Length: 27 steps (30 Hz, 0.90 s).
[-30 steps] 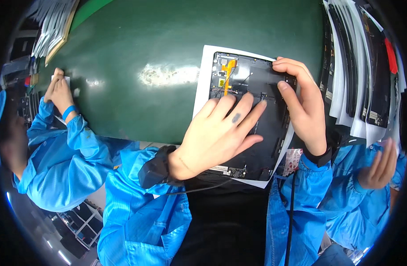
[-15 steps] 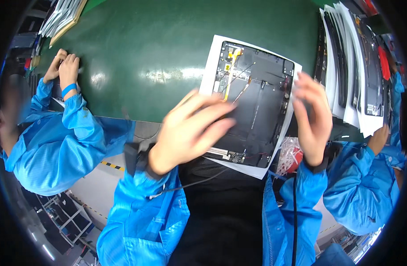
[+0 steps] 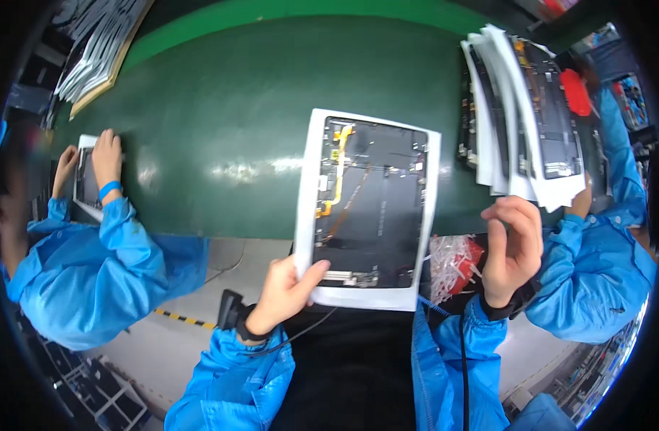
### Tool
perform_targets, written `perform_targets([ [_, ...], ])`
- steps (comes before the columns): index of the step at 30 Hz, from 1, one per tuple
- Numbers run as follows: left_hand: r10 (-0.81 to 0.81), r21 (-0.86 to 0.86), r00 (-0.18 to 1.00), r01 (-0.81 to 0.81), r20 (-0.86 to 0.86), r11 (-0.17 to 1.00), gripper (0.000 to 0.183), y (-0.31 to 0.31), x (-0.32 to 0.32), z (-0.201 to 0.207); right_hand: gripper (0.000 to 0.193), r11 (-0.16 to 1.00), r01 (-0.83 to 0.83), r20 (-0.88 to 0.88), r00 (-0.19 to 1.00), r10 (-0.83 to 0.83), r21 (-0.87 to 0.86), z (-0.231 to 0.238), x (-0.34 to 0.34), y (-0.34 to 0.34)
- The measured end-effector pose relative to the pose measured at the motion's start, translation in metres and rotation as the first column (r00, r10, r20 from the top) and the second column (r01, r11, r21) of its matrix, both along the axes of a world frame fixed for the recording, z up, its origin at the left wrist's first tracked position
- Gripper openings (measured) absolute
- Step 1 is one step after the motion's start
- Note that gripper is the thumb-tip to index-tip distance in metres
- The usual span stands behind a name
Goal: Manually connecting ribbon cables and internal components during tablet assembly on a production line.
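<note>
Matt black panel (image 3: 394, 215) on smooth white sheet (image 3: 365, 298), semi-gloss green bench top (image 3: 236, 108).
From where I'm standing: panel is dull plastic or coated metal, can't tell which; yellow strip (image 3: 339, 176) on it looks like smooth film. White sheet looks like paper. Bench top throws glare. Blue sleeves (image 3: 236, 384): creased cloth, slight sheen. Black clothing (image 3: 351, 366): matt cloth. Bag (image 3: 443, 266): crinkled clear plastic, shiny.

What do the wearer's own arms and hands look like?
Left hand and right hand are ungloved. Both arms have blue sleeves and black wristbands; the left has a chunky black piece. A thin dark cable passes the left wrist; a black cable runs along the right sleeve.
</note>
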<state>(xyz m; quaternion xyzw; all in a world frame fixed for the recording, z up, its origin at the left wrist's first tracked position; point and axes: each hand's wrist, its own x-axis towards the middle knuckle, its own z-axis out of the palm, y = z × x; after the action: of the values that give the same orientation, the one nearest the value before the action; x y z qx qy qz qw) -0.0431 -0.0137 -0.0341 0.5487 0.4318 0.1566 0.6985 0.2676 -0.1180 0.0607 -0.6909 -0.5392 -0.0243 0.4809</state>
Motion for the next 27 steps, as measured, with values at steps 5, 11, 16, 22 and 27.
perform_targets([
  [5,0.213,-0.084,0.974,-0.207,0.074,0.975,0.020,0.052,-0.012,0.029,0.024,0.978,0.204,0.056,0.977,-0.206,0.031,-0.009,0.044,-0.029],
  [11,0.408,0.233,0.911,-0.409,0.056,0.882,0.027,0.124,-0.029,0.018,0.042,0.906,0.423,-0.033,0.905,-0.424,-0.031,0.002,0.086,-0.053],
  [16,0.631,0.950,0.748,-0.003,-0.205,0.313,0.043,0.123,-0.033,0.023,0.036,0.956,0.283,-0.118,0.950,-0.291,-0.078,0.021,0.102,-0.055],
  [22,0.237,0.980,0.965,0.065,-0.109,0.187,0.038,0.083,0.005,0.038,0.038,0.939,0.303,0.077,0.953,-0.294,-0.161,0.033,0.109,-0.050],
  [27,-0.037,0.952,0.997,0.071,-0.063,0.298,0.035,0.061,0.048,0.039,0.049,0.905,0.369,0.298,0.906,-0.300,-0.212,0.033,0.117,-0.036],
])
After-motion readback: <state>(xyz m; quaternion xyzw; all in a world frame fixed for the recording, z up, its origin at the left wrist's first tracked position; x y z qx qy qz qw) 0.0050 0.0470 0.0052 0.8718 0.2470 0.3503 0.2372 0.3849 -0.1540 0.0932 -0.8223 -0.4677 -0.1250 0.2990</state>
